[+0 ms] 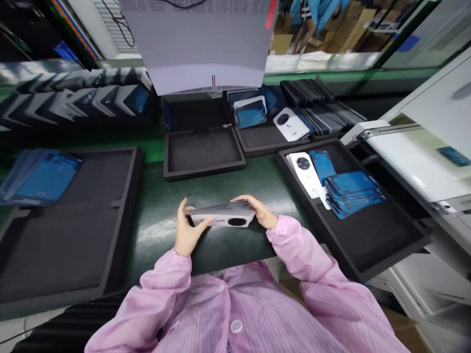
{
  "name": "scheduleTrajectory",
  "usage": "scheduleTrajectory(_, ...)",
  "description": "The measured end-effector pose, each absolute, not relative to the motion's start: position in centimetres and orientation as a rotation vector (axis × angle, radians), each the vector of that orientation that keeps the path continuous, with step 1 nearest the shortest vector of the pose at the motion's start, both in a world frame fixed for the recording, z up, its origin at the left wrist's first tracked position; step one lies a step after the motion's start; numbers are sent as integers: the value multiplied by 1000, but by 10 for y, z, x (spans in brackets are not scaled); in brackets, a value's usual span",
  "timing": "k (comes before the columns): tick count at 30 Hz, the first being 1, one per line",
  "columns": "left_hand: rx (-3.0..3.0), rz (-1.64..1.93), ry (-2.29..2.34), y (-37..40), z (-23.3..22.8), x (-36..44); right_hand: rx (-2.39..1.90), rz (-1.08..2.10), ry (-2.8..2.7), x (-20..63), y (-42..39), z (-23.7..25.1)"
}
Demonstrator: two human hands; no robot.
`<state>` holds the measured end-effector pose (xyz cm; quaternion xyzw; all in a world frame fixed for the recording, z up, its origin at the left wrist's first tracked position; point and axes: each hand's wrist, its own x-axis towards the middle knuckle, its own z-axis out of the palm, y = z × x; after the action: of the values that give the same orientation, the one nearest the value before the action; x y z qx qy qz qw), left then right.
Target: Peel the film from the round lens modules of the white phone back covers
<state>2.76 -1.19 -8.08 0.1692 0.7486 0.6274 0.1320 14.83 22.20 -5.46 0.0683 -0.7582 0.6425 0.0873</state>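
Note:
Both my hands hold a stack of white phone back covers (222, 214) edge-on just above the green table (165, 206). My left hand (187, 230) grips the stack's left end, thumb on its front face. My right hand (259, 211) clasps the right end from above. A round black camera ring shows on the front cover. To the right, a black foam tray (368, 235) holds a white back cover (305, 171) and a fanned pile of blue-filmed covers (353, 192).
An empty black tray (202, 152) lies ahead of my hands. A large black tray (73, 230) at left carries blue-filmed covers (40, 176). More covers and dark trays line the back. A white machine (419, 162) stands at right. Another person is visible far behind.

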Motion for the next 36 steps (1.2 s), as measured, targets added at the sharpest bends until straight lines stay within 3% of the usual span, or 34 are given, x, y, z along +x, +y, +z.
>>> scheduleTrajectory(2, 474, 1836, 2121, -10, -84, 29, 157, 1914, -2268, 154, 220, -56)
scheduleTrajectory(6, 597, 1871, 2028, -8, -84, 36, -166, 1481, -2398, 162, 206, -63)
scheduleTrajectory(9, 693, 1922, 2042, -9, -78, 41, -81, 1331, -2375, 162, 197, -63)
scheduleTrajectory(29, 828, 1704, 2161, -12, -54, 28, -225, 1041, -2529, 152, 209, -67)
scheduleTrajectory(36, 874, 1661, 2200, -12, -56, 29, -193, 1145, -2545, 149, 209, -60)
